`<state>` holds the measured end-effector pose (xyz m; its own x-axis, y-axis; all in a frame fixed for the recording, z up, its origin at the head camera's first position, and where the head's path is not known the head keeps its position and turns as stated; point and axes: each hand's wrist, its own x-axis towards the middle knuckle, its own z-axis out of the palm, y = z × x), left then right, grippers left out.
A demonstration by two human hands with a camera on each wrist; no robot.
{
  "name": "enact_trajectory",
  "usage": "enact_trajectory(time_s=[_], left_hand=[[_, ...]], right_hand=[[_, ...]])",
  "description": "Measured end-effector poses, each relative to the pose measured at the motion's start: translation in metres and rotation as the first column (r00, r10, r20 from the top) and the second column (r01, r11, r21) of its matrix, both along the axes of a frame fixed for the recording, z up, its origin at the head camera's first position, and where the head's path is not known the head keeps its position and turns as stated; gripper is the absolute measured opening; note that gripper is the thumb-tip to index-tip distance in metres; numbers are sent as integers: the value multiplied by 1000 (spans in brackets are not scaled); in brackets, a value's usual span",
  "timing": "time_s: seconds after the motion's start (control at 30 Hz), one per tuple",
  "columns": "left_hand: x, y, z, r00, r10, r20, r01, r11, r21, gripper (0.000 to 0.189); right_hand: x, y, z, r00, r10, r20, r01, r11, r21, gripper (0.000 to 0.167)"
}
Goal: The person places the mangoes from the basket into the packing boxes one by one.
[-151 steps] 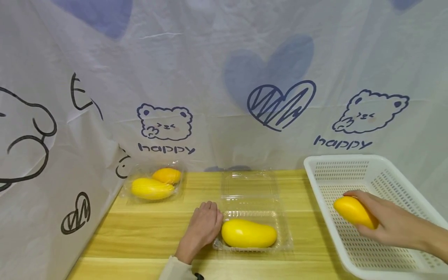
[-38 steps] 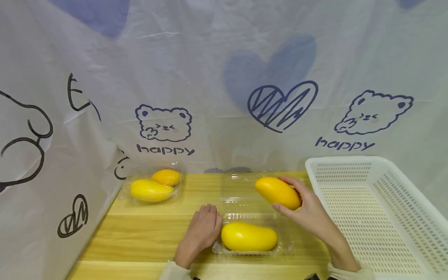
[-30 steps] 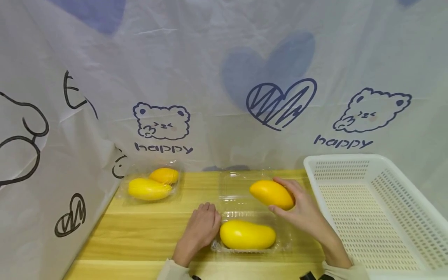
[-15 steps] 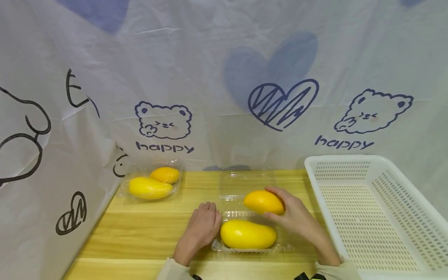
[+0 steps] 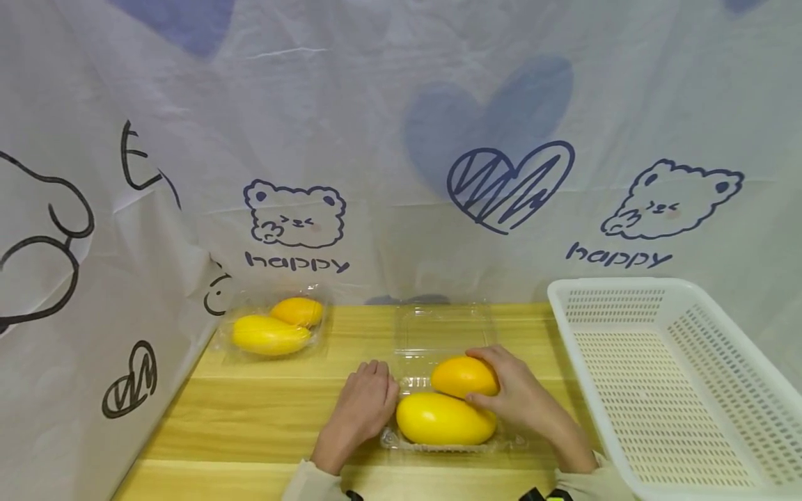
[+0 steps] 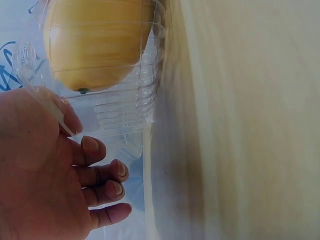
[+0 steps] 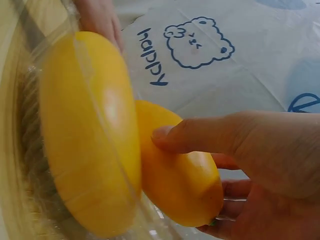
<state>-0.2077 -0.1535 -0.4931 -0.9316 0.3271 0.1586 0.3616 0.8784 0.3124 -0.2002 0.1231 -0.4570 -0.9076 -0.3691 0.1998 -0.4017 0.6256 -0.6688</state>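
Note:
In the head view, my right hand (image 5: 510,390) grips an orange-yellow mango (image 5: 462,376) over the back part of the base of a clear plastic clamshell box (image 5: 401,386). A larger yellow mango (image 5: 445,419) lies in the front of that base, and the right wrist view shows the held mango (image 7: 177,175) against it. The box's lid (image 5: 445,327) is folded back on the table. My left hand (image 5: 363,403) stays at the box's left side. In the left wrist view, the box's rim (image 6: 57,117) passes between that hand's thumb and curled forefinger.
Another clear clamshell box (image 5: 228,344) stands at the back left, holding two mangoes. To the right is a white perforated plastic basket (image 5: 651,403). A printed cloth (image 5: 388,139) hangs behind and left of the wooden table (image 5: 250,417).
My right hand has carried the orange-yellow mango from the basket leftward, then lowered it beside the larger mango in the box. My left hand has kept its place at the box.

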Motion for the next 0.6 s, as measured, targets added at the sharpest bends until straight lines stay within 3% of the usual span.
enact_trajectory(time_s=[0.6], left_hand=[[0, 2, 0, 1000, 7, 9, -7, 1000, -2, 23]], right_hand=[[-4, -4, -12, 999, 36, 12, -37, 997, 74, 63]])
